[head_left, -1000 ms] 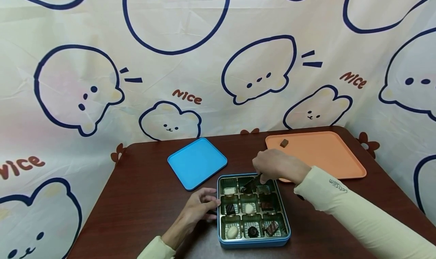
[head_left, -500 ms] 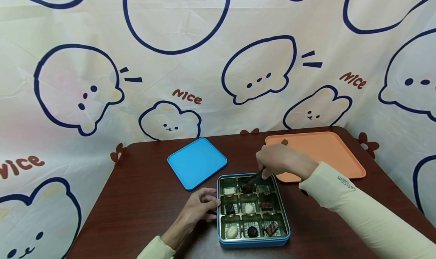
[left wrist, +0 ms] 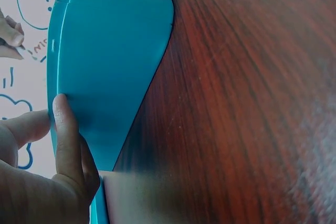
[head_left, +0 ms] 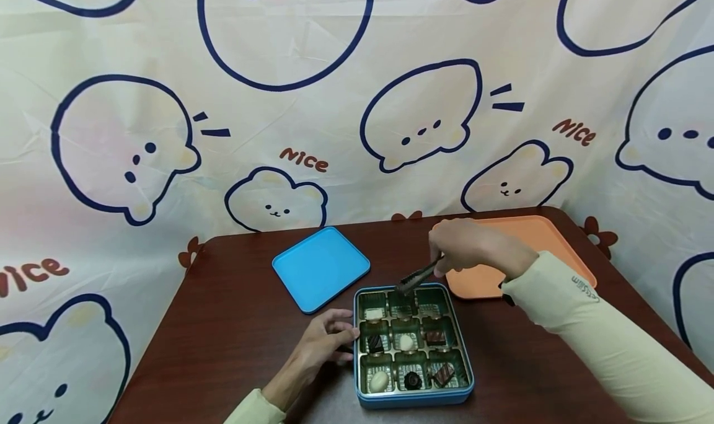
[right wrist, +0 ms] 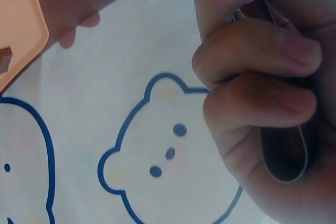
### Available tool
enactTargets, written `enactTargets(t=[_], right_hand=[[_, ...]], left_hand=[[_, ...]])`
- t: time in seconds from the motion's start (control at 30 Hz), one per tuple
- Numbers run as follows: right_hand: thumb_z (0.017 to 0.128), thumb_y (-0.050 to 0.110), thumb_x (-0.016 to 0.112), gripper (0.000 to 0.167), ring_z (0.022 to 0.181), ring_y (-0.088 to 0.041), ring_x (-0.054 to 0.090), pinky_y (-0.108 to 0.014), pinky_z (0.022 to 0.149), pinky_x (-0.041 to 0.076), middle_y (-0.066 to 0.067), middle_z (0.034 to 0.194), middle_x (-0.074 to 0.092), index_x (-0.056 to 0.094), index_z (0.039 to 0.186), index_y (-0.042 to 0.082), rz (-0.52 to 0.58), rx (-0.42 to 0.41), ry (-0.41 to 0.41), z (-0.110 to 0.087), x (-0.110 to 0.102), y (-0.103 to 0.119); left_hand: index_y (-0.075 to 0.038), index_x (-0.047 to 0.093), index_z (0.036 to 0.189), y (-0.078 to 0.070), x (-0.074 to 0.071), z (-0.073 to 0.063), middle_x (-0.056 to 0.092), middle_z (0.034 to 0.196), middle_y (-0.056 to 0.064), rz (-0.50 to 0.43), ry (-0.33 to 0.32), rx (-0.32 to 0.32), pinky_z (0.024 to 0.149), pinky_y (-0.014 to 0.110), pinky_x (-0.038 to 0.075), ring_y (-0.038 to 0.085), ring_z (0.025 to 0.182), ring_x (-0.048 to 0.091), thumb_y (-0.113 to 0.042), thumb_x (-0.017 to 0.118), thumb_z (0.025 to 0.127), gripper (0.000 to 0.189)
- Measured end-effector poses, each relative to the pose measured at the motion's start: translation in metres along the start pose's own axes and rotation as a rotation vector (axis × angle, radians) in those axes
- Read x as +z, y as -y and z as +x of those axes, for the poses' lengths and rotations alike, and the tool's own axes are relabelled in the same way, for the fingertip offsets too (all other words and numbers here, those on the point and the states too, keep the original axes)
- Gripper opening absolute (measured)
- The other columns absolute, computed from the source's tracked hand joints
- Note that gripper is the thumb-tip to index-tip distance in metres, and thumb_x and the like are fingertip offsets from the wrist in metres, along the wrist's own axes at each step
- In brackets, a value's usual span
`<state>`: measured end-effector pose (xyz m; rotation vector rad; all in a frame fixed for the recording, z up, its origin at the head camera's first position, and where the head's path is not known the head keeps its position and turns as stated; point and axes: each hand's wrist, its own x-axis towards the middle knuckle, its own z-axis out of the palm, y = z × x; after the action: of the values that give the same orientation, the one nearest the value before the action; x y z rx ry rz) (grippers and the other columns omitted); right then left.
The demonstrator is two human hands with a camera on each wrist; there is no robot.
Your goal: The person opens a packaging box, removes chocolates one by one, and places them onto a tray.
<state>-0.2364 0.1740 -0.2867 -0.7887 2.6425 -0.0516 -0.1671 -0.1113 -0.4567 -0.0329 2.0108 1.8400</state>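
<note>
**At the lower middle of the frame, tongs over a box of sweets**

In the lower middle of the head view we see the blue box (head_left: 413, 399), its gold insert split into nine compartments, three by three. The right hand (head_left: 471, 245), above the box's upper right corner, grips dark tongs (head_left: 418, 279); in the right wrist view we find its fingers curled round their bent end. The tongs slant down to the left, tips over the top middle compartment; we cannot tell whether they hold anything. The left hand (head_left: 323, 340) touches the box's left edge, fingers fairly straight against the wall.

In the insert, a white piece (head_left: 374, 313) lies top left. Across the middle row we see a dark piece (head_left: 375, 343), a round white piece (head_left: 406, 342) and a brown piece (head_left: 436, 337); along the bottom, a cream oval (head_left: 379, 382), a dark round piece (head_left: 413, 380) and a striped brown piece (head_left: 444, 375).

Left of centre sits a blue tray (head_left: 321, 269); to the right, partly behind the right hand, an orange tray (head_left: 535, 238), bearing a brown cube (right wrist: 4, 60). Both rest on the dark wooden table (head_left: 234, 325), before a patterned cloth (head_left: 279, 120).
</note>
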Motion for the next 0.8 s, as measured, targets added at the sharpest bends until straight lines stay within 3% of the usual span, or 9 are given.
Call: enactTargets(t=[0.13,0.37,0.57,0.8], right_hand=[[0.091,0.024,0.074,0.012,0.057,-0.008,0.060,-0.024,0.052,0.049,0.007,0.068,0.066,0.080,0.086,0.015,0.011,0.020,-0.006,-0.005,-0.010,-0.009],[0.094,0.020,0.071,0.016,0.057,-0.012,0.056,-0.024,0.052,0.043,0.002,0.066,0.066,0.078,0.081,0.014,0.085,0.062,0.028,-0.008,-0.019,-0.035],[0.094,0.018,0.070,0.017,0.057,-0.012,0.051,-0.024,0.053,0.040,-0.002,0.075,0.071,0.079,0.100,0.005,0.149,0.100,0.043,-0.005,-0.013,-0.063],[0.096,0.020,0.068,0.016,0.061,-0.013,0.051,-0.025,0.057,0.040,-0.004,0.069,0.067,0.079,0.089,0.009,0.112,0.149,0.058,-0.001,-0.003,-0.094]], left_hand=[[0.005,0.046,0.139,-0.001,0.000,0.000,0.063,0.105,0.013,-0.001,0.003,0.007,0.064,0.034,0.061,0.016,0.082,0.065,-0.012,0.070,0.093,0.055],[0.005,0.046,0.139,-0.001,0.000,-0.001,0.064,0.106,0.013,-0.002,0.005,0.009,0.064,0.034,0.061,0.016,0.081,0.066,-0.012,0.070,0.093,0.055],[0.005,0.046,0.139,0.000,0.000,-0.001,0.064,0.106,0.014,-0.004,-0.001,0.001,0.063,0.034,0.061,0.016,0.080,0.066,-0.012,0.070,0.093,0.054],[0.005,0.046,0.139,0.000,0.000,-0.001,0.063,0.107,0.014,-0.009,0.000,0.004,0.064,0.034,0.061,0.016,0.081,0.066,-0.012,0.070,0.093,0.055]])
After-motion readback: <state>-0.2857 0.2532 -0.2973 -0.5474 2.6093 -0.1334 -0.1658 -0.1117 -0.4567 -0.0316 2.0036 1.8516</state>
